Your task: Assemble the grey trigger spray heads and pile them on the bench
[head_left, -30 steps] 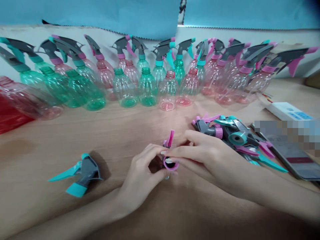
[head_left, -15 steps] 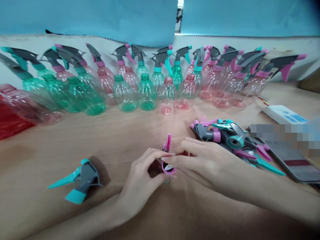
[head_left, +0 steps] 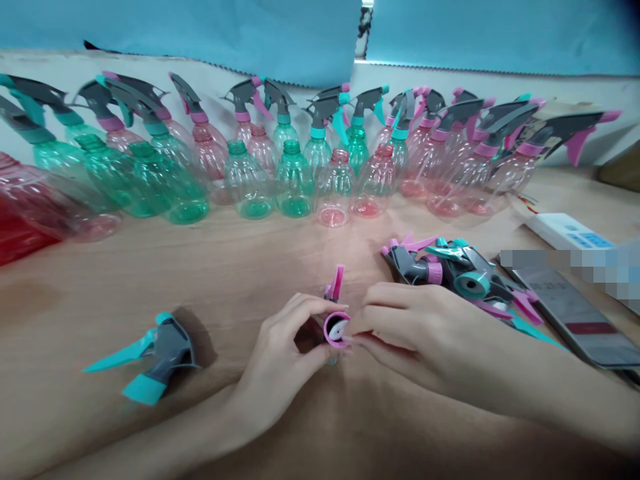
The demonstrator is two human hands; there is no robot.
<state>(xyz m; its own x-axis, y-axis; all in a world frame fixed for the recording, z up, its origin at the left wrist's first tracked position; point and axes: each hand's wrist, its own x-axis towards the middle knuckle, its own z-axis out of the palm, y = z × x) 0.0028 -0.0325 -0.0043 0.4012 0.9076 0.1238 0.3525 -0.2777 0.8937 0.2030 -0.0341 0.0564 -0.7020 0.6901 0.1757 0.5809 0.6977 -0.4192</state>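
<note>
Between the fingers and thumb of my left hand (head_left: pixel 280 357) is a pink-and-grey spray trigger head (head_left: pixel 339 283), its round pink collar facing me. A small white washer (head_left: pixel 339 330) with a tiny central hole sits tilted inside the collar. My right hand (head_left: pixel 410 323) pinches at the washer's right edge, thumb and forefinger close together at the collar rim. Left of my hands, a teal-and-grey trigger head (head_left: pixel 170 347) lies on the wooden table (head_left: pixel 240 267). To the right is a pile of pink and teal trigger heads (head_left: pixel 450 267).
Behind stand rows of clear green bottles (head_left: pixel 293 180) and pink bottles (head_left: pixel 334 190), many topped with trigger heads. A red bag (head_left: pixel 23 230) is at far left. A phone (head_left: pixel 570 313) and a white box (head_left: pixel 567 230) lie at right. Blue sheeting (head_left: pixel 200 33) hangs behind.
My right fingers have drawn back slightly to the right, uncovering more of the collar and the white washer. My left hand still holds the trigger head. The view has shifted slightly.
</note>
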